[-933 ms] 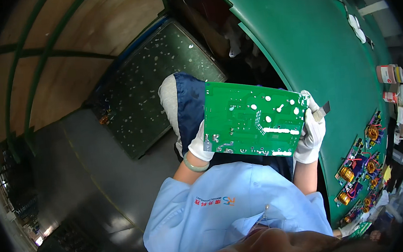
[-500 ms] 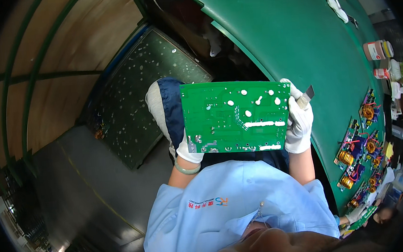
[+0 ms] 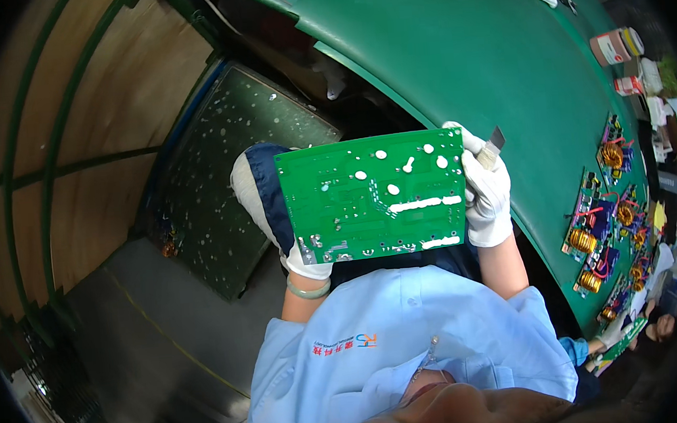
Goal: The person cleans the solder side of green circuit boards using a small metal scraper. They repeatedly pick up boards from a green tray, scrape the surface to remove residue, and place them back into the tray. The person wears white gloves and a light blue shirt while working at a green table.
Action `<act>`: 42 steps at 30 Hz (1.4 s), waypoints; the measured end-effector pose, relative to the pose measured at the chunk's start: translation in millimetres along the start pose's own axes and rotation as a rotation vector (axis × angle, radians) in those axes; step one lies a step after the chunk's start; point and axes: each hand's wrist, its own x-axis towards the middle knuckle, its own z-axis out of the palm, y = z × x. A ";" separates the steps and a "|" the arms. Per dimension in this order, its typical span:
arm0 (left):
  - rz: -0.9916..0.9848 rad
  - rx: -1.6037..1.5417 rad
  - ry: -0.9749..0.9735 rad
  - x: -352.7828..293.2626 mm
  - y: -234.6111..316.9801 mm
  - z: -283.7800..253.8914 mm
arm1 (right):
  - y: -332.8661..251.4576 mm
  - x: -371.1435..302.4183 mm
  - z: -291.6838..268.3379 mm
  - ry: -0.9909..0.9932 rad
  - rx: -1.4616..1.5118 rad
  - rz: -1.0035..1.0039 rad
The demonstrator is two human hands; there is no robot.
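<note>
A green circuit board (image 3: 380, 232) is held up over my lap, its solder side in view, with several white blobs and strips on it. My left hand (image 3: 308, 270), in a white glove, grips its lower left corner; most of those fingers are hidden behind the board. Along the right edge my right hand (image 3: 490, 203), also gloved, is closed on the board. Between the fingers of that hand sticks up a small tool (image 3: 495, 143) with a flat grey, slant-ended blade and a pale wrapped grip. The tool's lower part is hidden.
A green-covered table (image 3: 453, 51) curves along the right. Several boards with copper coils (image 3: 583, 241) lie on it, with tubs (image 3: 616, 46) farther back. Another person's gloved hand (image 3: 614, 333) holds a board at lower right. A speckled dark platform (image 3: 223, 165) stands at left.
In the picture, the board and both hands have shifted slightly left, and the board's tilt has changed a little. Both hands keep their hold, and the bladed tool stays in my right hand.
</note>
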 end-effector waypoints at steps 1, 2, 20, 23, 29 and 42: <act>0.027 0.149 -0.011 -2.5 -1.6 -2.0 | -0.4 1.0 -2.1 0.003 -0.008 0.012; 0.059 0.303 -0.016 -3.9 -2.8 -4.7 | -0.3 2.7 -2.2 0.006 -0.016 0.025; 0.157 0.573 -0.079 11.5 14.2 -15.9 | -2.7 9.8 14.3 -0.040 -0.026 0.119; 0.157 0.550 -0.075 12.9 13.7 -16.3 | -5.6 8.2 14.6 -0.057 -0.045 0.138; 0.138 0.427 -0.030 17.5 9.5 -9.3 | -5.2 16.7 27.5 -0.033 -0.120 0.103; 0.577 -0.922 0.189 -1.1 140.2 26.8 | -16.5 79.6 -43.3 -0.085 -0.418 -0.001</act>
